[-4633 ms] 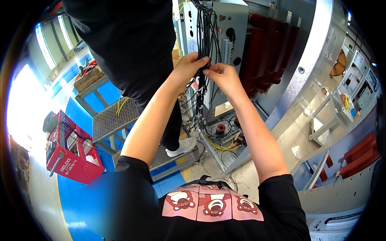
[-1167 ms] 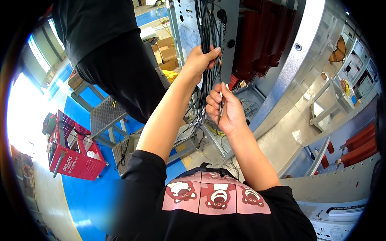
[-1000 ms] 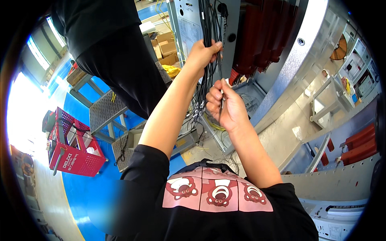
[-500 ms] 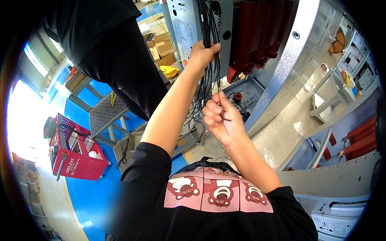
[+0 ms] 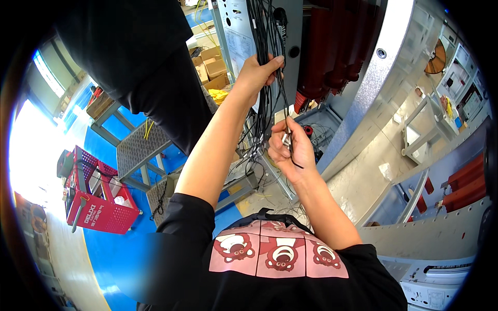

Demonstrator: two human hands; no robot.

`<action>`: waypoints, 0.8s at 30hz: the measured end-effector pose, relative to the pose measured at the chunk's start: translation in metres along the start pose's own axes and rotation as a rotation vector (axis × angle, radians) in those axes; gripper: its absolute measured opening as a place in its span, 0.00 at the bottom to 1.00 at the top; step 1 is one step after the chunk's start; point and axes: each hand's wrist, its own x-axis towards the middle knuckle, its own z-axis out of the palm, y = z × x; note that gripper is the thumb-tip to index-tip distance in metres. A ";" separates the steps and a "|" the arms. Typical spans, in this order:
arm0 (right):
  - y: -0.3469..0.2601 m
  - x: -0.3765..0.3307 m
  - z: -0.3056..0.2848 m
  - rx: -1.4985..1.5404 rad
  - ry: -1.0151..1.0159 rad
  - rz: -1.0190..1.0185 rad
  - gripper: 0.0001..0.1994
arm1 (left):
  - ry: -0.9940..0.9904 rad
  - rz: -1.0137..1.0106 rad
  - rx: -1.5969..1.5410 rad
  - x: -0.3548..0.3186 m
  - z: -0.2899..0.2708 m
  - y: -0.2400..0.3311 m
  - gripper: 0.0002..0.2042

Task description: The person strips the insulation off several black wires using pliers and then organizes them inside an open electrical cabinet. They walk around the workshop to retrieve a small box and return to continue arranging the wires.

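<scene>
A bundle of thin black wires (image 5: 263, 31) hangs down along the front of a grey metal cabinet (image 5: 294, 28). My left hand (image 5: 258, 74) is closed around part of the bundle, thumb on top, well above my other hand. Lower down and to the right, my right hand (image 5: 293, 150) pinches a few black wires between thumb and fingers. A short loose wire end (image 5: 296, 165) sticks out below that grip. Small white pieces, perhaps wire tags, show at the fingers. Other wires dangle in a tangle behind and left of my right hand.
Dark red ribbed parts (image 5: 324, 57) stand inside the cabinet, beside a bright metal post (image 5: 363, 88). Another person (image 5: 155, 88) in black stands close at my left. Past them are a metal step stand (image 5: 142, 147), a red tool cart (image 5: 106, 210) and cardboard boxes (image 5: 213, 66).
My right hand has shifted slightly right and down, and its fingers have loosened a little, showing white pieces and more wire end. My left hand keeps its hold on the bundle.
</scene>
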 end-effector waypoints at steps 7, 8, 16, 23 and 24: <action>-0.007 0.004 0.014 0.077 0.063 0.039 0.14 | 0.008 0.007 0.047 -0.005 -0.002 0.005 0.15; -0.006 0.004 0.013 0.101 0.051 0.043 0.13 | 0.013 0.013 0.046 -0.006 -0.001 0.005 0.15; 0.002 -0.012 0.028 0.159 0.004 0.075 0.14 | 0.148 -0.014 -0.067 0.010 0.005 -0.019 0.11; -0.001 -0.023 0.031 0.208 0.027 0.079 0.14 | 0.163 -0.005 0.011 0.018 0.018 -0.033 0.09; -0.001 -0.024 0.032 0.202 0.033 0.074 0.14 | 0.174 -0.008 0.030 0.017 0.022 -0.034 0.10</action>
